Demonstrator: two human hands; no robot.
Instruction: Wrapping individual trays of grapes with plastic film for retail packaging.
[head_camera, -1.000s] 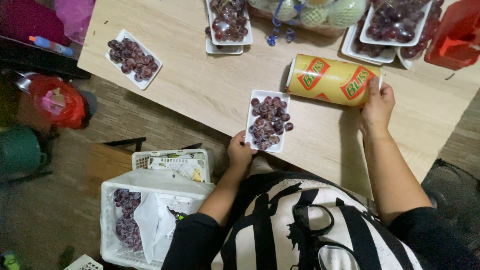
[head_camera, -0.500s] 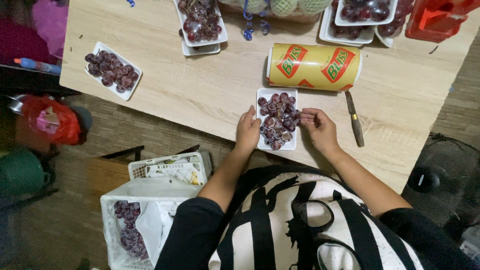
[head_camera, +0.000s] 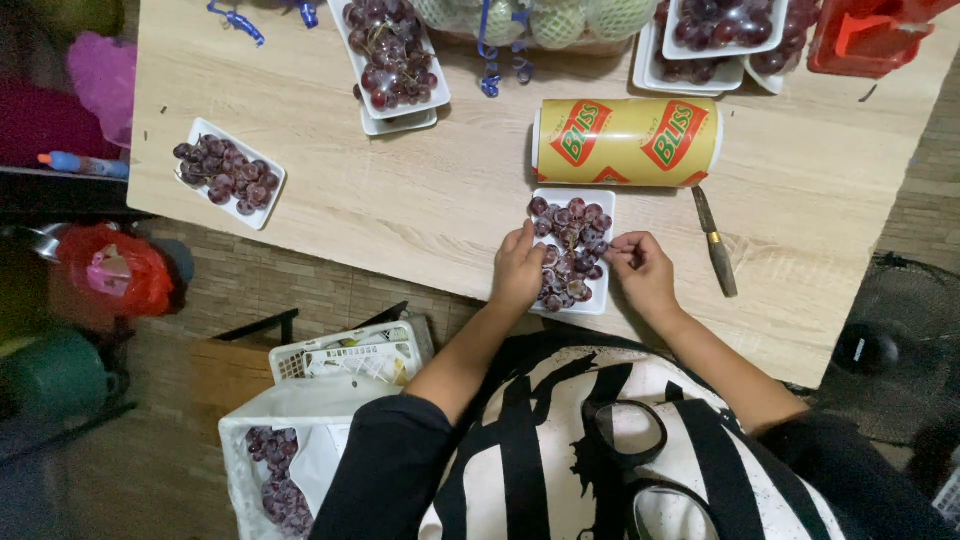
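Looking down at the pale wooden table, you have both hands at the small white rectangular foam tray of dark red grapes, which sits at the centre of the frame near the table's lower edge. Your left hand rests on the tray's left side, fingers curled loosely over the grapes; whether they pinch a grape cannot be told. Your right hand lies at the tray's right edge, thumb and forefinger pressed together at a grape or stem on that side.

Just above the tray lies a yellow cylindrical roll with red and green labels, on its side. Right of the tray, a knife with a dark handle lies on the table, blade toward the roll.

A second white tray of grapes sits at the upper left, well apart. Further filled trays stand along the top edge. At the lower left, off the table, a white plastic basket with grapes stands on the floor.
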